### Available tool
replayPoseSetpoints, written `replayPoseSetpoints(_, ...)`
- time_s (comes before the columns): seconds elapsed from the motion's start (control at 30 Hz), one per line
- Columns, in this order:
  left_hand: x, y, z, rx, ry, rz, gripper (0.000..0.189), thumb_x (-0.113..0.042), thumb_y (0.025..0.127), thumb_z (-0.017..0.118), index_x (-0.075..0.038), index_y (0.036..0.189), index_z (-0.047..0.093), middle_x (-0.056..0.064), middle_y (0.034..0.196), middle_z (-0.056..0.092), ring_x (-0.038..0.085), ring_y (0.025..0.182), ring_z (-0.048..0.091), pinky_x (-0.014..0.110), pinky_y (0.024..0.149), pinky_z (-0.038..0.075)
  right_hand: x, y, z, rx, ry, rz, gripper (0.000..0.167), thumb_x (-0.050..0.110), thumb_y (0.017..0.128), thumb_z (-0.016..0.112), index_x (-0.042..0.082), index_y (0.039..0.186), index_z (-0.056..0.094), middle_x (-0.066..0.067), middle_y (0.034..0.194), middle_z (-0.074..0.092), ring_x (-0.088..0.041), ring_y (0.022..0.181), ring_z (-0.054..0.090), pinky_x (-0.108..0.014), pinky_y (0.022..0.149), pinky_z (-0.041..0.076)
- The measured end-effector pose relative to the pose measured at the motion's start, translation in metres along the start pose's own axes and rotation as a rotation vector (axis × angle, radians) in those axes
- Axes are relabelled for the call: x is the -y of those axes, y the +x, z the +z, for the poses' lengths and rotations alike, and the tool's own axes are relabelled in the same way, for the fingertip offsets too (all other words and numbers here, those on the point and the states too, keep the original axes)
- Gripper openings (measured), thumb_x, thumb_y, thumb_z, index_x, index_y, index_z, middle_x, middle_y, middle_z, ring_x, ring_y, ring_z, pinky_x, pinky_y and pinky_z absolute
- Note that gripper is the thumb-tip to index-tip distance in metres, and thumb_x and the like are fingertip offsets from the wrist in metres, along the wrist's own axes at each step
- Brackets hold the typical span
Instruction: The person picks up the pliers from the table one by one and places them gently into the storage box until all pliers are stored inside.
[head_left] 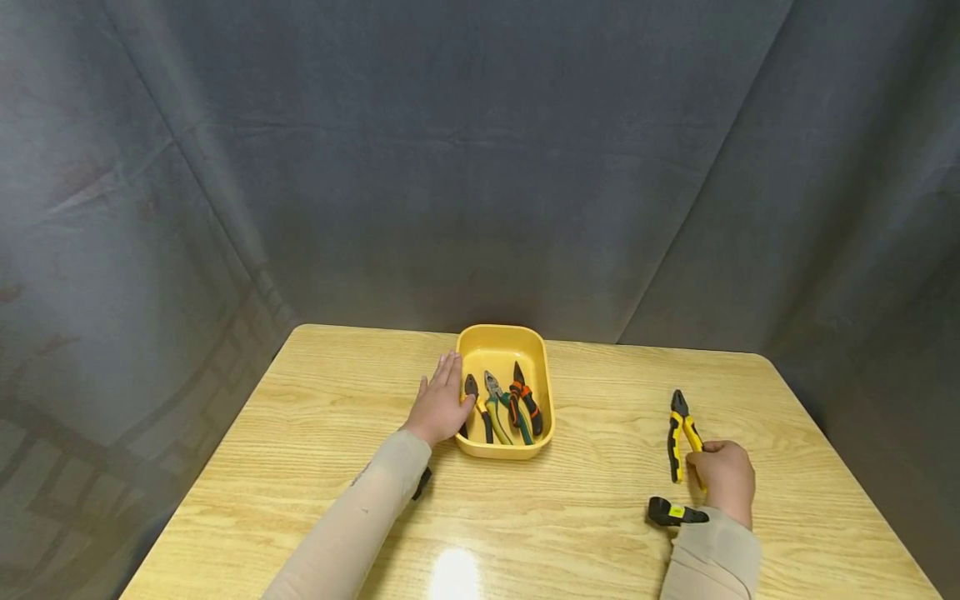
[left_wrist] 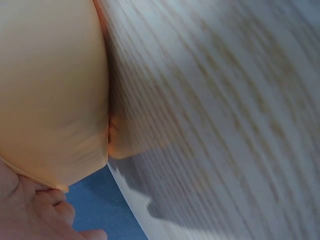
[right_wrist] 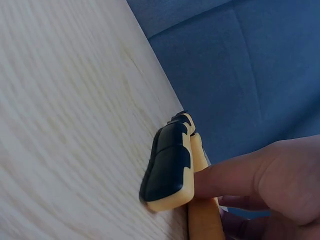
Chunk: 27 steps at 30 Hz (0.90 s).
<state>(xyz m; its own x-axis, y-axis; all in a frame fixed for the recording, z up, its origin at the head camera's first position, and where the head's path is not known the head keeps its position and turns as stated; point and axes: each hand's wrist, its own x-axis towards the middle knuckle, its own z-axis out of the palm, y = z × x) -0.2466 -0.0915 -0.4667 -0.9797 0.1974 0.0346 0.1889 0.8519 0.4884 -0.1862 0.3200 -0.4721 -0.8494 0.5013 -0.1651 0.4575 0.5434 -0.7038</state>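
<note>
In the head view my left hand point(head_left: 438, 407) rests with straight fingers along the left rim of a yellow plastic bin point(head_left: 506, 452). Its thumb reaches over the rim; the left wrist view has these fingers point(left_wrist: 47, 210) beside the bin's wall point(left_wrist: 50, 90). Inside lie yellow-and-black pliers point(head_left: 486, 418), green-and-yellow pliers point(head_left: 495, 408) and orange-and-black long-nose pliers point(head_left: 517, 392). Off to the right, my right hand point(head_left: 726, 477) pinches one handle of another pair of yellow-and-black pliers point(head_left: 675, 433). Their handles are spread and their head points away from me. Up close, thumb and fingers grip that handle point(right_wrist: 204, 220).
Both hands work over a light wood-grain table point(head_left: 330, 375) with rounded far corners. A grey curtain point(head_left: 480, 167) hangs behind it and along both sides. Black wrist cameras, one by the right sleeve point(head_left: 667, 512), sit low over the tabletop.
</note>
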Motion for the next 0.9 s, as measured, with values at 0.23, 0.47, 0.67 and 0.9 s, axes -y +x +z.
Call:
replayPoseSetpoints(0.23,0.001,0.0005,0.0013,-0.004,-0.005,-0.001,0.075,-0.032,0.105,0.051,0.0,0.161,0.015,0.015,0.169,0.01,0.03,0.156,0.007,0.06,0.122,0.013,0.0026,-0.0009,-0.0005,-0.039,-0.023,-0.002,0.032,0.004,0.088,0.065,-0.017,0.113,0.061,-0.036,0.105,0.062,-0.049,0.095,0.058,-0.051,0.074,0.045)
replayPoseSetpoints(0.47,0.0007,0.0015,0.0022,-0.002,-0.006,-0.006,0.075,-0.032,0.105,0.051,0.0,0.161,0.014,0.014,0.169,0.01,0.03,0.156,0.006,0.06,0.122,0.014,-0.0005,-0.003,-0.003,-0.071,-0.061,-0.008,0.03,0.01,0.086,0.071,-0.013,0.105,0.065,-0.031,0.098,0.065,-0.044,0.086,0.058,-0.047,0.068,0.04)
replayPoseSetpoints(0.67,-0.0001,0.0002,0.0008,-0.002,-0.019,-0.009,0.075,-0.031,0.105,0.051,0.001,0.161,0.015,0.015,0.169,0.011,0.03,0.156,0.006,0.06,0.121,0.013,-0.0035,-0.0025,-0.0036,-0.069,-0.074,-0.049,0.03,0.013,0.085,0.073,-0.013,0.1,0.067,-0.031,0.096,0.066,-0.045,0.086,0.059,-0.051,0.071,0.04)
replayPoseSetpoints(0.9,0.0009,0.001,0.0022,-0.007,-0.027,-0.004,0.074,-0.03,0.104,0.051,0.001,0.161,0.015,0.015,0.169,0.012,0.03,0.156,0.007,0.061,0.121,0.014,-0.0018,-0.0029,-0.003,-0.069,-0.075,-0.066,0.03,0.015,0.085,0.073,-0.012,0.095,0.066,-0.029,0.092,0.066,-0.044,0.083,0.06,-0.051,0.071,0.041)
